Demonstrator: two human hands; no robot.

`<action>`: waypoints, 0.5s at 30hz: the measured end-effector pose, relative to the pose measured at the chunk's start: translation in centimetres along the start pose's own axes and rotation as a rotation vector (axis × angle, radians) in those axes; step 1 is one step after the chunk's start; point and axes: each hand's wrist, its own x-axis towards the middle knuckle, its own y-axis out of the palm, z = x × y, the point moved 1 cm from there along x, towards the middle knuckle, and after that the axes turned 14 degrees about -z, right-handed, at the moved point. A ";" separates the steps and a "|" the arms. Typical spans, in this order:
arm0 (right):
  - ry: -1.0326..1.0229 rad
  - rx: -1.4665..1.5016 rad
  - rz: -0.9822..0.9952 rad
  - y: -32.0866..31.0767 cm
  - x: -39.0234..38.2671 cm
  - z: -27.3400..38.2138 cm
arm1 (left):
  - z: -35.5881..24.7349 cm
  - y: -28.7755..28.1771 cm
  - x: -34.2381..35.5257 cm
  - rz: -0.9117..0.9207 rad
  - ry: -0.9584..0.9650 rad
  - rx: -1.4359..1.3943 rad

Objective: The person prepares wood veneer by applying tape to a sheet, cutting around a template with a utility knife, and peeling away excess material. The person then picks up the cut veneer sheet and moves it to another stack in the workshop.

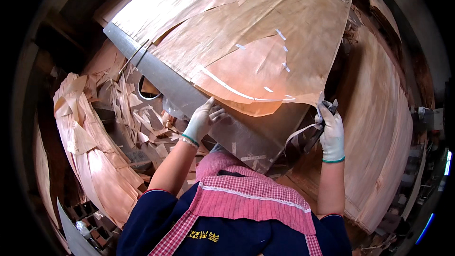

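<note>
A large thin wood veneer sheet (265,19) lies over a grey metal-edged table (166,73). Short white tape pieces (281,34) and a long curved white strip (227,85) mark its patched near part, whose lower edge is ragged. My left hand (203,121), in a white glove, is at the table's near edge; its thumb reaches the veneer's rim and its fingers are apart. In its white glove, my right hand (332,135) is closed round a dark hand tool (315,137) by the sheet's right corner. A pale tape strip (301,130) hangs beside that tool; its exact kind is unclear.
Stacked veneer (379,128) stands close on the right. On the left lies a bent veneer pile (90,137), with loose scraps (137,118) on the floor beside it. A thin stick (132,60) and a dark ring (148,90) are at the table's left edge.
</note>
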 end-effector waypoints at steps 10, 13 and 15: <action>-0.088 0.171 -0.160 0.3 0.4 0.8 | 1.1 1.9 0.8 -0.022 0.056 0.021; -0.131 0.212 -0.163 1.0 0.1 2.3 | 1.0 1.0 1.9 -0.069 0.092 0.084; -0.193 0.246 -0.179 1.6 -0.3 3.7 | 0.9 1.1 2.1 -0.097 0.162 0.150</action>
